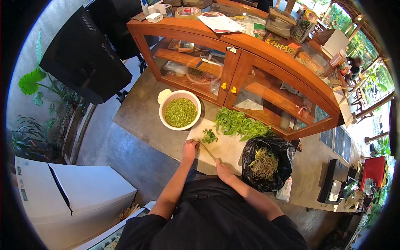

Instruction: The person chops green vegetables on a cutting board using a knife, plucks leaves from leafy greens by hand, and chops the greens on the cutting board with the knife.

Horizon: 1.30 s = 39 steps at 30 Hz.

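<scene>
My right hand (224, 170) is wrapped round the handle of a knife (207, 150), whose blade slants up and left over the white cutting board (200, 158). At the blade's far end is my left hand (190, 148), its fingers curled together; whether they pinch the tip or something else is hidden. Just beyond the blade lies a small pile of chopped greens (209, 136). Uncut leafy greens (239, 123) are heaped along the board's back edge. A white bowl (197, 118) full of finely chopped green pieces stands behind the board to the left.
A black plastic bag (286, 148) holding roots and stem ends (264, 163) sits right of the board. Behind rises a wooden glass-door cabinet (235, 66) with boxes and tape on top. A white fridge (93, 187) stands lower left, and a black speaker (85, 58) upper left.
</scene>
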Each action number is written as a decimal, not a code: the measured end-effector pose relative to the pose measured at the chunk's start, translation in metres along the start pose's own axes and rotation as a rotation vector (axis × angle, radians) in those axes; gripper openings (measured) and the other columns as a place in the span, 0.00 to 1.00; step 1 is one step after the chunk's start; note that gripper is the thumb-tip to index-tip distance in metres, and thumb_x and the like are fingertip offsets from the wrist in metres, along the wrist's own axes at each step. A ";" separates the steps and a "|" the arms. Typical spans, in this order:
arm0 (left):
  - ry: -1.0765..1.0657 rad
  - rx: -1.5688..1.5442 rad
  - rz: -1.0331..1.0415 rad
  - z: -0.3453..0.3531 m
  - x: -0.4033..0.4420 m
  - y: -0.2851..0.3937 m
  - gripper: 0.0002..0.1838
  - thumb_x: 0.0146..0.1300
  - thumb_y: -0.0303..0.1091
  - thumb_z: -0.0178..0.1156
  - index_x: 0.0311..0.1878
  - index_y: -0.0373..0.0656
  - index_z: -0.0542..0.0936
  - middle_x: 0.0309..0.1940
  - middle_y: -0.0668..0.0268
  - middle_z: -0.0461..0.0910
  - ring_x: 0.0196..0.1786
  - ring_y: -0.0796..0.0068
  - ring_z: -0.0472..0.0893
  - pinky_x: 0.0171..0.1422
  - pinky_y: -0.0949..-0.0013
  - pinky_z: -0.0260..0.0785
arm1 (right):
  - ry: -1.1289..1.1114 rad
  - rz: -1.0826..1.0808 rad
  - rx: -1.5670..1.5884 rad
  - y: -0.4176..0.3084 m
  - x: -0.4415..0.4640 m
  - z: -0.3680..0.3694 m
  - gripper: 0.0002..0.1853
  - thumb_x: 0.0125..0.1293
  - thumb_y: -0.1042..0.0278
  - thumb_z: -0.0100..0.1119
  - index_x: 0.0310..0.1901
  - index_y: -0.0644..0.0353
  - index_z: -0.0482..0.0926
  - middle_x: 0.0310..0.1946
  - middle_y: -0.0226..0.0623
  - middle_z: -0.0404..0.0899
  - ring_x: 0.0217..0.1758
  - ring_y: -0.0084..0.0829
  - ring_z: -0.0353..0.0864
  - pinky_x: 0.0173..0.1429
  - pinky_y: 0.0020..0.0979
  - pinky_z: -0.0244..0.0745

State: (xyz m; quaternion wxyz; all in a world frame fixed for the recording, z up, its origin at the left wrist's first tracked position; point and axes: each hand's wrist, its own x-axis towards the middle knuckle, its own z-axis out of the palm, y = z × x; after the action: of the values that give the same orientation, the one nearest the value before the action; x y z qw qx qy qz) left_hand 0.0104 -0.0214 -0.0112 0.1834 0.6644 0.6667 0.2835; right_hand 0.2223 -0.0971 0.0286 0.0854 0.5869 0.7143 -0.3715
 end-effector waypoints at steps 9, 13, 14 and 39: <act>-0.035 0.015 0.049 -0.007 -0.002 0.004 0.05 0.54 0.28 0.65 0.35 0.43 0.85 0.35 0.60 0.81 0.45 0.57 0.79 0.51 0.58 0.74 | 0.128 -0.081 -0.089 -0.005 0.009 -0.006 0.11 0.69 0.72 0.40 0.50 0.65 0.64 0.34 0.59 0.80 0.41 0.57 0.82 0.48 0.53 0.75; -0.059 0.059 0.040 -0.006 0.001 0.005 0.06 0.56 0.30 0.63 0.36 0.42 0.85 0.36 0.59 0.82 0.45 0.57 0.79 0.51 0.58 0.74 | 0.114 -0.041 -0.118 -0.001 0.005 -0.008 0.13 0.69 0.73 0.39 0.54 0.64 0.63 0.39 0.59 0.81 0.44 0.56 0.83 0.47 0.51 0.77; -0.062 0.057 0.039 -0.006 0.000 0.004 0.06 0.57 0.30 0.63 0.36 0.42 0.85 0.36 0.59 0.82 0.45 0.57 0.79 0.51 0.58 0.74 | 0.131 -0.030 -0.116 0.000 0.004 -0.007 0.14 0.70 0.73 0.39 0.54 0.64 0.63 0.39 0.59 0.81 0.43 0.56 0.83 0.46 0.51 0.78; -0.009 0.110 0.079 -0.005 -0.002 -0.001 0.05 0.54 0.32 0.65 0.34 0.45 0.86 0.36 0.63 0.81 0.45 0.57 0.77 0.52 0.59 0.72 | 0.013 0.008 -0.185 -0.024 -0.006 -0.024 0.09 0.69 0.73 0.42 0.48 0.63 0.66 0.40 0.57 0.82 0.45 0.55 0.84 0.49 0.50 0.78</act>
State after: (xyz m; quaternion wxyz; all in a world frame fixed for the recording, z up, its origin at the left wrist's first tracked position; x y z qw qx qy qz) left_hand 0.0065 -0.0245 -0.0084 0.1383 0.7006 0.6536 0.2507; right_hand 0.2100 -0.0874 0.0597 0.1361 0.5819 0.7436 -0.2997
